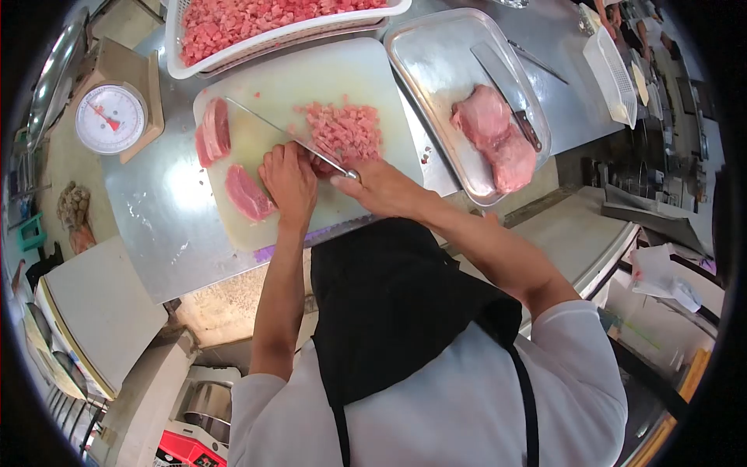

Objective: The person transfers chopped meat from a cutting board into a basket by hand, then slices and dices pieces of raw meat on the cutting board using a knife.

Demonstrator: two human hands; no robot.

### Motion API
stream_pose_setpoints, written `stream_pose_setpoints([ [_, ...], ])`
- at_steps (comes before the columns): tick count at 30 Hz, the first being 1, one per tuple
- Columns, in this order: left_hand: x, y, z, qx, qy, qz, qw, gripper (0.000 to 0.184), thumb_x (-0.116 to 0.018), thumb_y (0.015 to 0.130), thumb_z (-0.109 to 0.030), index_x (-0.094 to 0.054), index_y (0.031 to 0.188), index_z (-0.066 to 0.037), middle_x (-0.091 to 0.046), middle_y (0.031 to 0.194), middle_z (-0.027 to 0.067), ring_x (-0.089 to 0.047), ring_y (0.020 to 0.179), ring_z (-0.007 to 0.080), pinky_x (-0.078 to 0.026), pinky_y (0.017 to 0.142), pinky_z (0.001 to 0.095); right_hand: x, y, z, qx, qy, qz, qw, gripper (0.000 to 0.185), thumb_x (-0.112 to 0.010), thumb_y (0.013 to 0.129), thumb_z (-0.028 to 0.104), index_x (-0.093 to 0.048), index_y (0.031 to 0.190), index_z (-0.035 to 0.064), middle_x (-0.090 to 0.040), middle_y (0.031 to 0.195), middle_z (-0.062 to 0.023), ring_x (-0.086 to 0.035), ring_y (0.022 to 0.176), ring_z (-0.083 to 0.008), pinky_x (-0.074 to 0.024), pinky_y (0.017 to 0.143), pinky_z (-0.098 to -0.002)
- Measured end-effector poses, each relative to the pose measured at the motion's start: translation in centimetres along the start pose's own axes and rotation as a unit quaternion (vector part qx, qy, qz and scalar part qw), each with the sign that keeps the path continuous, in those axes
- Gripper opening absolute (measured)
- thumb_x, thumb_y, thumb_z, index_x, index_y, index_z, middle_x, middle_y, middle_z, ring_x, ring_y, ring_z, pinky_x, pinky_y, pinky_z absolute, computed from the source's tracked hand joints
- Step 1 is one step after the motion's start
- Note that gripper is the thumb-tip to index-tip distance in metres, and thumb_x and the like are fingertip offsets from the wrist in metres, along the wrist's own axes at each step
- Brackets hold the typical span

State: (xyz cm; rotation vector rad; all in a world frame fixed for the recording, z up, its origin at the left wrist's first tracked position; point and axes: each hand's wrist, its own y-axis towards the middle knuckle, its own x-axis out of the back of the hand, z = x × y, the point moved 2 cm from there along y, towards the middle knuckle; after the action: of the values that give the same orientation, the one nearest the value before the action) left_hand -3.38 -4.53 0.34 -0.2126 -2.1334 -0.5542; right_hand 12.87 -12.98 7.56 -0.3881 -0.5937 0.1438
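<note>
My right hand point(381, 187) is closed around the handle of a knife point(272, 124). Its long blade points up and left across the white cutting board point(288, 74). With fingers curled, my left hand point(288, 183) presses on a piece of raw meat point(320, 165) right beside the blade; most of that piece is hidden by my hands and the knife. Small diced meat point(342, 128) is heaped just beyond the knife. A thick meat slice point(249, 193) lies left of my left hand, and more slices point(214, 132) rest near the board's left edge.
Behind the board stands a white basket point(296, 33) full of diced meat. To the right, a metal tray point(424, 47) holds large meat pieces point(494, 136) and a second knife point(529, 128). A dial scale point(111, 118) is at the left. A sharpening steel point(537, 61) lies beyond the tray.
</note>
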Motion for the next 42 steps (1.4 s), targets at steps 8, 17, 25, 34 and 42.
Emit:
stream_pose_setpoints([
  [8, 0.7, -0.8, -0.3, 0.020, -0.066, -0.020, 0.997, 0.013, -0.059, 0.092, -0.004, -0.062, 0.104, -0.003, -0.060, 0.095, 0.0172, -0.056, 0.095, 0.0390, -0.040, 0.085, 0.0499, 3.8, -5.2, 3.6, -0.079, 0.009, 0.065, 0.995, 0.052, -0.055, 0.103, 0.043, -0.065, 0.109, -0.0070, -0.069, 0.099, -0.0337, -0.067, 0.098, -0.0525, -0.0516, 0.089, -0.0547],
  [17, 0.3, -1.5, 0.2, 0.048, -0.118, -0.051, 0.990, 0.013, -0.061, 0.092, -0.007, -0.062, 0.104, -0.004, -0.061, 0.094, 0.0145, -0.057, 0.096, 0.0367, -0.040, 0.088, 0.0484, 2.1, -0.5, 2.6, -0.022, 0.012, 0.020, 0.999, 0.051, -0.057, 0.103, 0.041, -0.066, 0.107, -0.0094, -0.069, 0.097, -0.0332, -0.066, 0.097, -0.0526, -0.0509, 0.087, -0.0552],
  [25, 0.8, -1.7, 0.4, 0.027, -0.060, 0.021, 0.998, 0.010, -0.059, 0.095, -0.006, -0.062, 0.103, -0.003, -0.063, 0.098, 0.0154, -0.057, 0.098, 0.0377, -0.040, 0.090, 0.0496, -2.6, 0.4, -1.4, 0.084, -0.010, -0.051, 0.995, 0.049, -0.059, 0.103, 0.040, -0.066, 0.114, -0.0076, -0.068, 0.086, -0.0288, -0.069, 0.085, -0.0430, -0.0520, 0.080, -0.0500],
  [34, 1.3, -2.3, 0.4, 0.043, -0.086, -0.006, 0.995, 0.015, -0.060, 0.087, -0.001, -0.062, 0.102, -0.002, -0.061, 0.097, 0.0169, -0.056, 0.098, 0.0395, -0.040, 0.089, 0.0496, 1.6, -3.3, 2.9, -0.024, 0.023, 0.045, 0.998, 0.049, -0.058, 0.104, 0.039, -0.065, 0.110, -0.0088, -0.068, 0.083, -0.0304, -0.069, 0.081, -0.0440, -0.0522, 0.078, -0.0500],
  [42, 1.6, -2.1, -0.1, 0.014, -0.118, -0.014, 0.993, 0.018, -0.061, 0.082, 0.001, -0.061, 0.100, -0.002, -0.059, 0.095, 0.0170, -0.055, 0.096, 0.0400, -0.041, 0.087, 0.0506, 0.6, -1.0, 2.0, -0.017, 0.015, 0.042, 0.999, 0.051, -0.054, 0.106, 0.042, -0.065, 0.106, -0.0072, -0.062, 0.067, -0.0193, -0.067, 0.060, -0.0304, -0.0525, 0.061, -0.0440],
])
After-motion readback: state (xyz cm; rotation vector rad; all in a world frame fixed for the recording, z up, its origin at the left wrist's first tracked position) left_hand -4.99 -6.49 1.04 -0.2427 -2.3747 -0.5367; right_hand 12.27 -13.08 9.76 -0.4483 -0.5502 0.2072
